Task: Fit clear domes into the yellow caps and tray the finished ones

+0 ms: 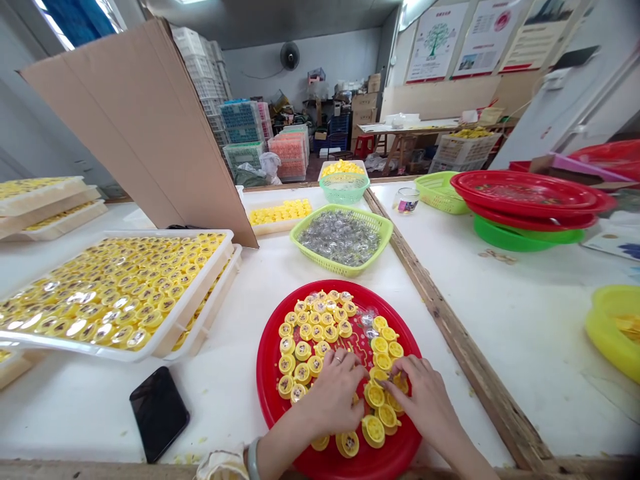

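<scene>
A round red tray (270, 353) lies in front of me, with many small yellow round plastic pieces on it. The yellow pieces (303, 350) on its left side carry a printed picture; those on the right (374, 430) look plain inside. My left hand (337, 393) is over the tray's middle, fingers curled and thumb bent in; what it holds, if anything, is hidden. Over the right-hand pieces, my right hand (423, 400) has thumb and fingers closed around a yellow piece (400, 381), partly covered by the fingers. A few clear caps (369, 319) lie near the tray's upper right.
Beyond the tray stands a green basket (342, 268) of clear caps. White trays (165, 340) of finished-looking yellow pieces are stacked at left, near a black phone (159, 413) and an upright cardboard sheet (135, 120). A wooden strip (445, 320) runs along the right; stacked red trays (530, 193) lie beyond.
</scene>
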`<state>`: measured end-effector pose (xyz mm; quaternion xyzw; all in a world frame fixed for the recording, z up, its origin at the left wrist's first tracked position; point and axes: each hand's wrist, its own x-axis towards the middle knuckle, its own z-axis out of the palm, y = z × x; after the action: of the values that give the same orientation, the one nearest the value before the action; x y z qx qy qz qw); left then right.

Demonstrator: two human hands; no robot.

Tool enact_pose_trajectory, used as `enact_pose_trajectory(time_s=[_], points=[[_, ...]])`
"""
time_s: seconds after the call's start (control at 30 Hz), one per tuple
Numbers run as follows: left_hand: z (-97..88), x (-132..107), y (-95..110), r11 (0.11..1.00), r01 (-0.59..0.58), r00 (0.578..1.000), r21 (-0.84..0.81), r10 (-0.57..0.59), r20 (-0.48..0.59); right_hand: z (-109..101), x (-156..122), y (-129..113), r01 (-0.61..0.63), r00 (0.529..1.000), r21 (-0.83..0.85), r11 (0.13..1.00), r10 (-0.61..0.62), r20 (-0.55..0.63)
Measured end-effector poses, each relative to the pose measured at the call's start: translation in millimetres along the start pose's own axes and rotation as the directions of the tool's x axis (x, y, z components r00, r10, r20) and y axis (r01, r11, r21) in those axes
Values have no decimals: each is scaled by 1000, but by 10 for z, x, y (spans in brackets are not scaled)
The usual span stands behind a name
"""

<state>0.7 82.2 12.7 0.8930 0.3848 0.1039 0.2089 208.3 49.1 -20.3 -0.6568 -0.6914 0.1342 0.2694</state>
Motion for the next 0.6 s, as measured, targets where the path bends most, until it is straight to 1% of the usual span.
enact_pose_trajectory(time_s=[0.1, 0.17, 0.27, 0.33, 0.4, 0.47, 0.53, 0.6], points=[[98, -30, 37, 1000, -20, 999, -5, 20, 32, -47, -18, -31, -59, 998, 193, 979, 55, 26], [158, -4, 49, 999, -28, 999, 16, 28, 38, -93, -40, -58, -129, 992, 343, 930, 119, 50], [195, 47, 58, 998, -49, 998, 33, 48, 48, -159, -73, -82, -241, 967, 557, 795, 246, 69], [189, 62, 54, 998, -60, 997, 38, 58, 51, -191, -81, -85, -283, 945, 659, 697, 322, 65], [176, 58, 41, 998, -57, 997, 41, 55, 47, -214, -74, -90, -300, 925, 710, 637, 375, 55], [163, 40, 19, 999, -40, 999, 27, 39, 36, -232, -59, -102, -307, 915, 733, 607, 400, 52], [140, 13, -2, 1000, -13, 1000, -24, 13, 20, -249, -50, -118, -312, 912, 745, 589, 405, 62], [92, -26, -9, 994, 1, 1000, -108, -1, -1, -267, -54, -130, -321, 918, 752, 576, 385, 97]])
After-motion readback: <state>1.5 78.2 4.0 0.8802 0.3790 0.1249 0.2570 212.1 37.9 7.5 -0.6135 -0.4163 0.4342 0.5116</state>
